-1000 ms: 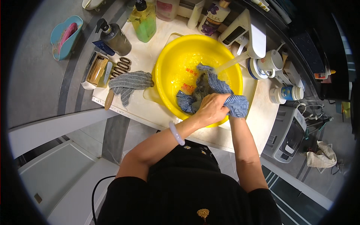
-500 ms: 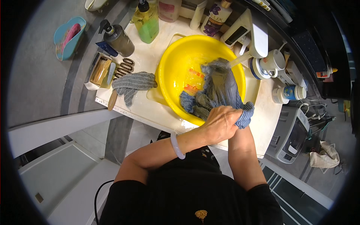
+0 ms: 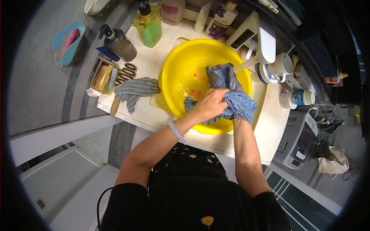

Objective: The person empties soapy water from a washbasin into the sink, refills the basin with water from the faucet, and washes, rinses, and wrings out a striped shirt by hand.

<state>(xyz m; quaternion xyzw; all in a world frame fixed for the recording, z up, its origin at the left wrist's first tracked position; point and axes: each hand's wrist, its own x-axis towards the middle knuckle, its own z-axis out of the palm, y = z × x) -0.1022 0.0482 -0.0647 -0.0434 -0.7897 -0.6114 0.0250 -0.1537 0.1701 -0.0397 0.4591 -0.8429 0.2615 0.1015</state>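
Observation:
A wet blue-and-white striped cloth (image 3: pixel 239 103) lies bunched over the right side of a yellow basin (image 3: pixel 169 77). My left hand (image 3: pixel 212 103), a pale bangle on its wrist, is closed on a fold of this cloth above the basin. The cloth wraps over my right hand (image 3: pixel 241 121), which shows only near the wrist; its fingers are hidden. Part of the cloth trails to the basin's bottom, where red printing shows.
A white tap (image 3: pixel 266 46) reaches over the basin's right rim. Left of the basin lies a grey striped cloth (image 3: pixel 138 87), near a dark pump bottle (image 3: pixel 121 45) and a box of thin sticks (image 3: pixel 102 77). A green soap bottle (image 3: pixel 149 29) stands behind. A white mug (image 3: pixel 280 65) is at right.
Both hands have moved forward, farther over the basin. The striped cloth is bunched closer together and now covers most of my right hand. My left hand keeps its grip.

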